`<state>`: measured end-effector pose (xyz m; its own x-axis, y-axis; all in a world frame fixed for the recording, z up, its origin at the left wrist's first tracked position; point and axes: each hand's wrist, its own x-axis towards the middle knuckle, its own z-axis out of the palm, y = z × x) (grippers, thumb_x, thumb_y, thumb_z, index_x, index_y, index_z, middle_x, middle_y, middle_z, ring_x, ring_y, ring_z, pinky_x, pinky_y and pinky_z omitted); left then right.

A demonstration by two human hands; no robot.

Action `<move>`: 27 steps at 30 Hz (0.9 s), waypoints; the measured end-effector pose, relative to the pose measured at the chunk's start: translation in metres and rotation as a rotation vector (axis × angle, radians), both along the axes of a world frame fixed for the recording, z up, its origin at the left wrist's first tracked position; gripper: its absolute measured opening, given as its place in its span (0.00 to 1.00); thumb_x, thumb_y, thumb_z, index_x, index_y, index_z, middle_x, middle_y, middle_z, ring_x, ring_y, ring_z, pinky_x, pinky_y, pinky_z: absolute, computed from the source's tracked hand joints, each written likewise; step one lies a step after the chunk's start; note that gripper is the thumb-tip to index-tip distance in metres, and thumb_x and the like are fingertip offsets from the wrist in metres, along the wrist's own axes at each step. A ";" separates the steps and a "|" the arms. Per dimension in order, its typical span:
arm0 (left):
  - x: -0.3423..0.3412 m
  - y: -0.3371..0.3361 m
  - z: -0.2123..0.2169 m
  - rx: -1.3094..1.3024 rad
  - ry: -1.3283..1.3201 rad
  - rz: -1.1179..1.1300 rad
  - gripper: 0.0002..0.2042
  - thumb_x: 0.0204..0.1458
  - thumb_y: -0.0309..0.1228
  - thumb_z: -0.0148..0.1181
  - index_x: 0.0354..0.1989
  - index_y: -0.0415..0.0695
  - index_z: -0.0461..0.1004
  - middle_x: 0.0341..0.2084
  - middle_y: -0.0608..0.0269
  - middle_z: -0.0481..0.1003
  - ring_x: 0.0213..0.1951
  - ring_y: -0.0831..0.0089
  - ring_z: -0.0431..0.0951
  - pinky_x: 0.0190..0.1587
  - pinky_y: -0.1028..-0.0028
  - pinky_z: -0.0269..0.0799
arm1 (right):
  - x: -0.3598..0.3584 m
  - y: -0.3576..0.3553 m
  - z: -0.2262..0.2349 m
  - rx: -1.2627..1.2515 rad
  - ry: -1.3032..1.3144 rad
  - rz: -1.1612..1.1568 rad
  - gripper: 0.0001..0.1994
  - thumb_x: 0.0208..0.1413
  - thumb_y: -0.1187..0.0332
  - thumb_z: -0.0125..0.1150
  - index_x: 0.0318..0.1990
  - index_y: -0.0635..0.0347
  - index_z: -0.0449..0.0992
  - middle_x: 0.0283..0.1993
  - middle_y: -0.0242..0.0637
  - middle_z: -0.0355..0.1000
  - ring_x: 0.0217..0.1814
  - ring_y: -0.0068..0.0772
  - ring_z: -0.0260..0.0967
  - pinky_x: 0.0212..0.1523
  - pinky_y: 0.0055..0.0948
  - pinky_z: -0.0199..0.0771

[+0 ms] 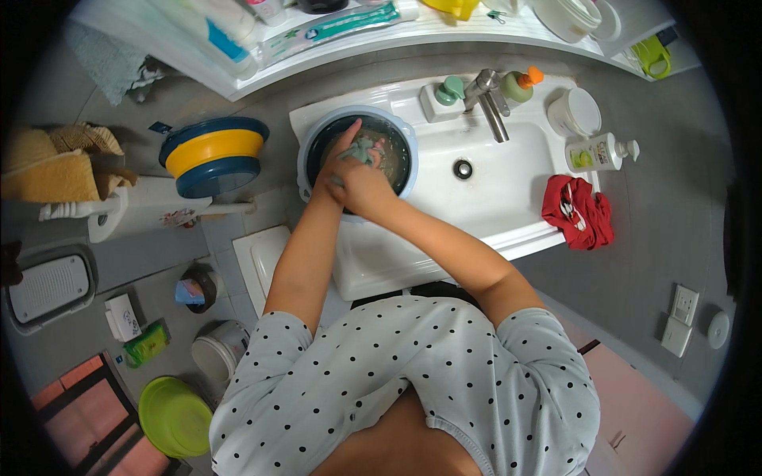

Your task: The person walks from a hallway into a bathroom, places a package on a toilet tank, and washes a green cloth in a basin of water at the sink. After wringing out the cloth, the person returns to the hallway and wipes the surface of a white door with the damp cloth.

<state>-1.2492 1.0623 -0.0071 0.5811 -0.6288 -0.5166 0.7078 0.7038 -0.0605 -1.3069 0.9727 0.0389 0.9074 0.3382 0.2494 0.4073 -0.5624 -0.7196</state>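
A small grey-green cloth (pixel 363 149) is bunched between my hands over a round light-blue basin (pixel 304 163) with a dark inside and cloudy, bubbly water in it. My left hand (pixel 340 152) is closed on the cloth, with one digit stretched out toward the basin's far side. Crossing in front of it, my right hand (pixel 365 186) grips the cloth too and covers part of my left hand. Some of the cloth pokes out below, between the two hands. The basin rests on the left part of a white sink (pixel 444 208).
Behind the sink bowl stand the faucet (pixel 492 115), a soap dispenser (pixel 444 99) and an orange-topped pump bottle (pixel 520 83). A white tub (pixel 575 113), a white pump bottle (pixel 597 153) and a red cloth (pixel 577 213) line the right rim. A loaded shelf (pixel 357 54) overhangs the back.
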 end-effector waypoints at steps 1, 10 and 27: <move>0.003 0.003 -0.005 -0.134 -0.013 -0.083 0.16 0.52 0.39 0.53 0.38 0.38 0.65 0.33 0.54 0.70 0.30 0.71 0.71 0.34 0.72 0.69 | -0.004 0.003 0.004 -0.042 -0.008 -0.015 0.11 0.43 0.65 0.58 0.33 0.61 0.72 0.31 0.50 0.71 0.34 0.50 0.69 0.42 0.40 0.66; -0.001 0.021 -0.104 0.960 -0.961 0.081 0.06 0.48 0.33 0.55 0.25 0.44 0.72 0.24 0.66 0.73 0.28 0.73 0.73 0.32 0.74 0.69 | 0.016 0.001 -0.037 -0.176 -0.086 -0.117 0.10 0.47 0.63 0.53 0.26 0.60 0.70 0.21 0.47 0.70 0.22 0.50 0.68 0.23 0.41 0.69; -0.030 0.018 -0.068 1.392 -0.414 -0.177 0.22 0.47 0.38 0.53 0.52 0.47 0.63 0.46 0.58 0.67 0.50 0.61 0.65 0.49 0.66 0.62 | 0.035 -0.007 -0.097 -0.521 0.322 -0.057 0.20 0.49 0.68 0.49 0.52 0.59 0.58 0.55 0.58 0.56 0.50 0.59 0.62 0.47 0.43 0.67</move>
<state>-1.2787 1.0805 -0.0753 0.8059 0.1505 -0.5725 0.5866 -0.0733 0.8065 -1.2715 0.9657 -0.0583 0.9298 0.2910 -0.2254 0.1743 -0.8875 -0.4265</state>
